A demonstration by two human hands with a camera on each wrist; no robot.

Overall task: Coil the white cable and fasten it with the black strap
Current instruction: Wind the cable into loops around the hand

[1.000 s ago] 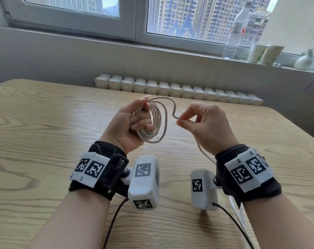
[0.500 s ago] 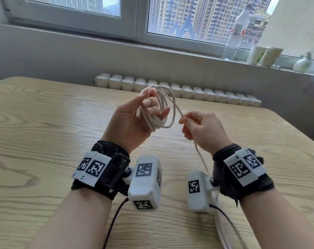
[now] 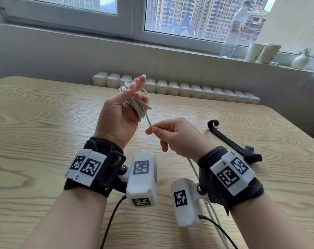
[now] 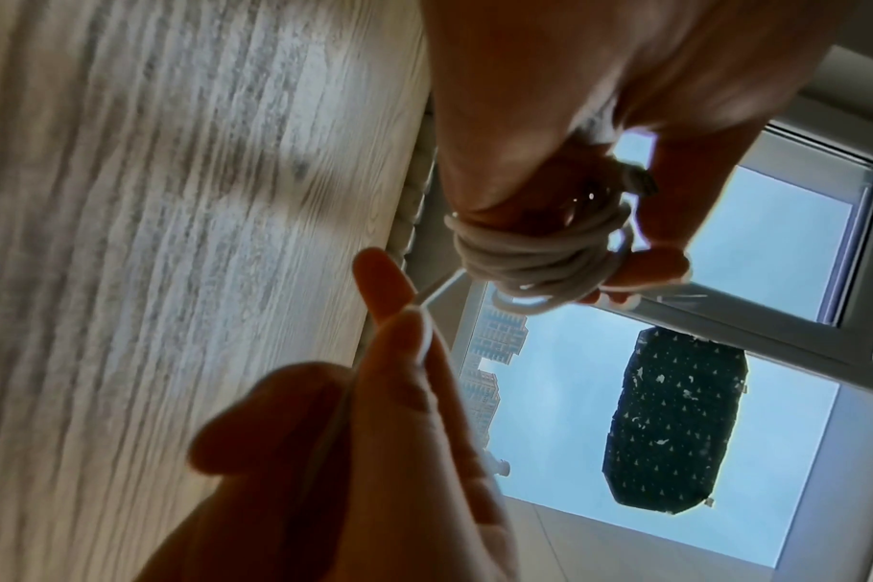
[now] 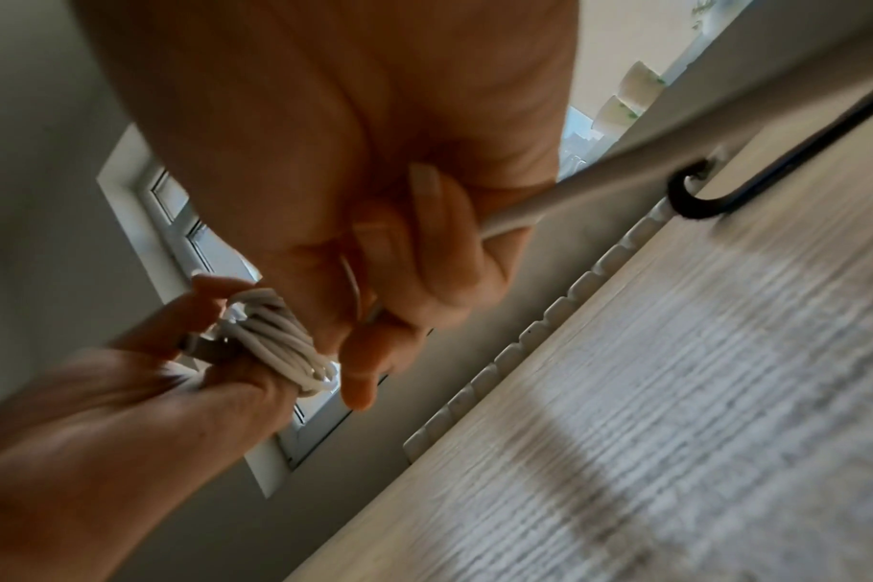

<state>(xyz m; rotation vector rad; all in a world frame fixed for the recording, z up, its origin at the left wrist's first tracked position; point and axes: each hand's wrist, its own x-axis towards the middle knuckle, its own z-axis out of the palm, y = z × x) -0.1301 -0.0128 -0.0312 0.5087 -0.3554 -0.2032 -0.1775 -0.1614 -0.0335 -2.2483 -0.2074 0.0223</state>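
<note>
The left hand (image 3: pixel 120 112) is holding a bundle of white cable (image 3: pixel 139 106) above the wooden table (image 3: pixel 36 123), with the loops lying wound over its curled fingers and the thumb standing up beside them. From the left wrist the cable (image 4: pixel 529 256) is showing as several turns bunched tight around the fingers. The right hand (image 3: pixel 177 135) is pinching the free run of cable between thumb and forefinger, just beside the bundle, and the strand is passing on under the palm and trailing down past the wrist toward the near table edge. From the right wrist the hand (image 5: pixel 374 177) is closing round the cable, with the bundle (image 5: pixel 280 346) sitting near its fingertips.

The black strap (image 3: pixel 229 139) is lying flat on the table to the right of the right hand, apart from both hands, one end curled into a small hook.

On the windowsill a clear plastic bottle (image 3: pixel 233 29) is standing upright; whether it is holding anything is not clear. Beside it two pale paper cups (image 3: pixel 264 53) are standing close together, their insides hidden. A small round white pot (image 3: pixel 300 61) with a green plant in it is sitting at the far right.
</note>
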